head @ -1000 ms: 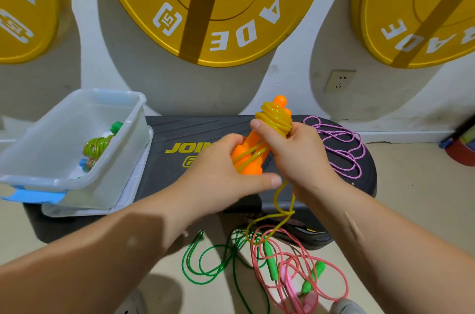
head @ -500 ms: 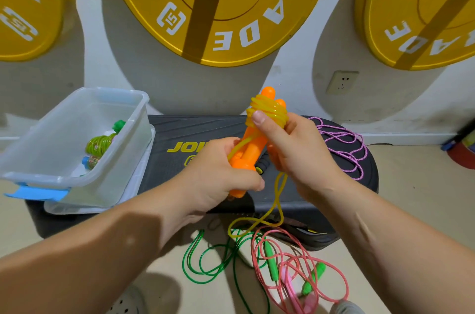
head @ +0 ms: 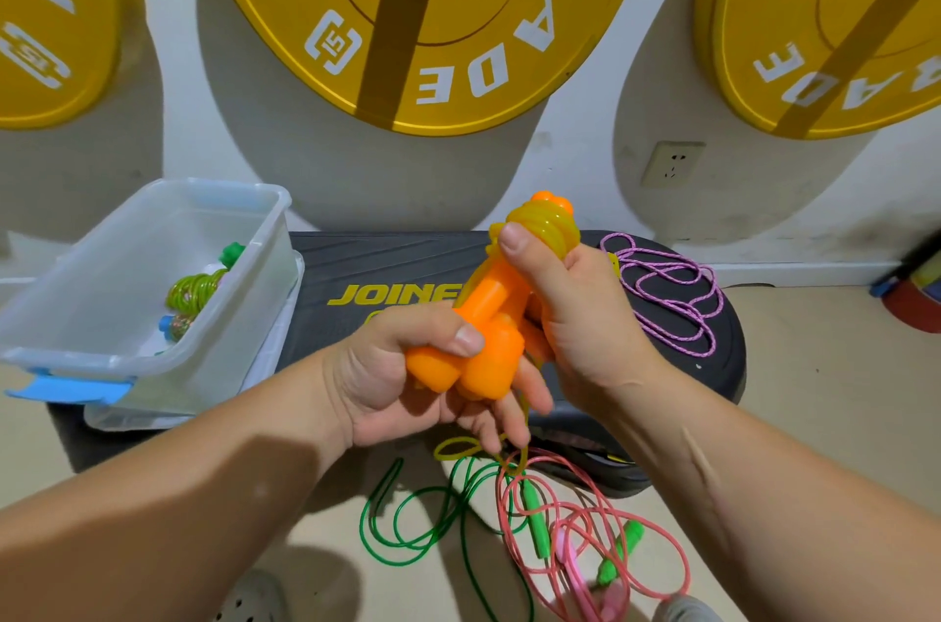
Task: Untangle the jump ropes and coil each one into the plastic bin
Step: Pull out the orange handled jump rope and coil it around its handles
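Handles (head: 491,367) btwn L hand (head: 387,382) thumb, fingers (head: 509,423)

The person's left hand (head: 402,387) and right hand (head: 580,316) are bare, with nails trimmed short. Both forearms are bare. Footwear, nearer than the black step platform (head: 356,260): a grey perforated clog (head: 249,596) on the left and a grey toe cap (head: 682,610) on the right.
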